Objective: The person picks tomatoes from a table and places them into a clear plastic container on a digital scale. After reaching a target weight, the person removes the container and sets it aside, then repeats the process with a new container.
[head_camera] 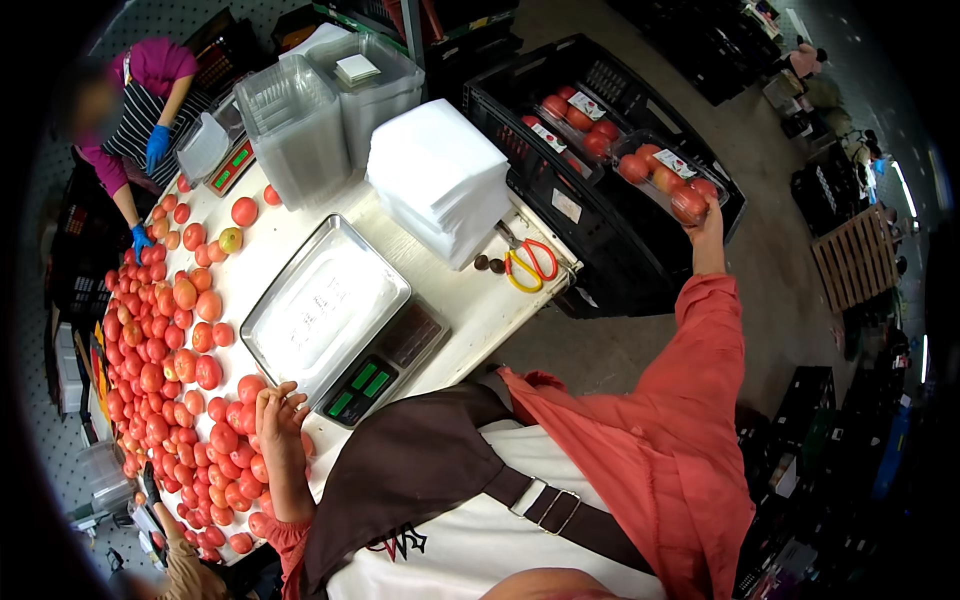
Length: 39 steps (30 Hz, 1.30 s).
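My right hand [706, 234] reaches over the black plastic crate [600, 217] and grips the near end of a clear plastic punnet of tomatoes [664, 177] that bears a label. More labelled punnets [579, 120] lie beside it in the crate. My left hand [280, 411] is raised with bent, parted fingers and holds nothing. It is above the edge of a large spread of loose tomatoes [161, 360], close to a corner of the weighing scale. The steel pan [322, 307] of that scale has no tomatoes on it, and its display [364, 388] glows green.
A stack of white sheets [439, 176], scissors with red and yellow handles [531, 264] and nested clear trays [292, 135] stand on the white table [465, 307]. Across it, a blue-gloved co-worker [154, 97] touches tomatoes near a second scale [231, 169]. Another person's sleeve [187, 570] shows lower left.
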Motion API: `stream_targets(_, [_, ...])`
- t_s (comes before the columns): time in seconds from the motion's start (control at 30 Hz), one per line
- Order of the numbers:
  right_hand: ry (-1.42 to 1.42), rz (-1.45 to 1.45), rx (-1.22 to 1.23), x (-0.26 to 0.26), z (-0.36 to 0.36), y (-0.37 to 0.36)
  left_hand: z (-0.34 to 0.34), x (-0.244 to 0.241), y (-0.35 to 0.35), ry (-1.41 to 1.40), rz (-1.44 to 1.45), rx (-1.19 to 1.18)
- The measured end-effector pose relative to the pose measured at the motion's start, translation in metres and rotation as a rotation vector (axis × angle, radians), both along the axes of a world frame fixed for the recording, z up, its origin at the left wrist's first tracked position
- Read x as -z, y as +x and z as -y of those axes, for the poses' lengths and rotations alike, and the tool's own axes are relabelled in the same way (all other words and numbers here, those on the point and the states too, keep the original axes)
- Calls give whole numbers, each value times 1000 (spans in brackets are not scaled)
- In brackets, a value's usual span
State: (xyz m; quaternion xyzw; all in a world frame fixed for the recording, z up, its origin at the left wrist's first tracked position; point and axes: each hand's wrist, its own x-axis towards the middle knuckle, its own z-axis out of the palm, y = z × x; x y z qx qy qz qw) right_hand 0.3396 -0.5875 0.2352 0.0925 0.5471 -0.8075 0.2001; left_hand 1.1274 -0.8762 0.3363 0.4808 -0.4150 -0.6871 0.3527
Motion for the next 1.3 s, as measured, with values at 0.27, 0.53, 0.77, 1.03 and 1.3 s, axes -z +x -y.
stream_targets(0.27, [1205,-965,101,-13,54,-43,-8,7,-9,19,29,28])
stream_targets(0.53, [373,-1022,-671,-82,312,163,-15,7,-5,64,144,4])
stream_targets(0.77, [120,-1913,-731,-83,524,352,-35,9,17,45,220,-62])
stream_targets(1.03, [253,-1751,-1380,-88,606,325,-88,26,69,115,218,-331])
stream_targets(1.3, [435,-1712,-1024,-105,643,315,-79,29,57,111,243,-287])
